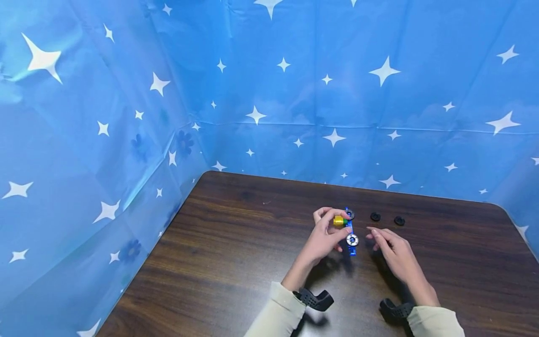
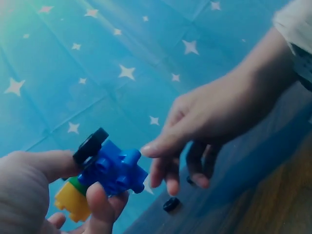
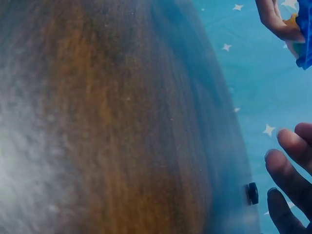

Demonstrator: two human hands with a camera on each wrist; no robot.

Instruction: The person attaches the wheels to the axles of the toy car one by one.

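Note:
My left hand (image 1: 320,242) grips a toy block assembly above the table. Its blue base (image 1: 352,228) carries a white-hubbed wheel (image 1: 352,240) near one end and a dark wheel (image 1: 350,214) towards the other. A yellow block (image 2: 73,201) joins the base through a green piece (image 2: 78,184), under the left fingers. To the right, my right hand (image 1: 396,255) hovers with loosely bent fingers and holds nothing. In the head view a gap separates it from the blue base. The right wrist view catches only its fingers (image 3: 290,168).
Two black wheel-like rings, a left one (image 1: 375,216) and a right one (image 1: 399,220), lie on the dark wooden table (image 1: 219,248) beyond my right hand. A blue star-patterned sheet (image 1: 294,93) stands behind and to the left of the table. Each wrist wears a black mount.

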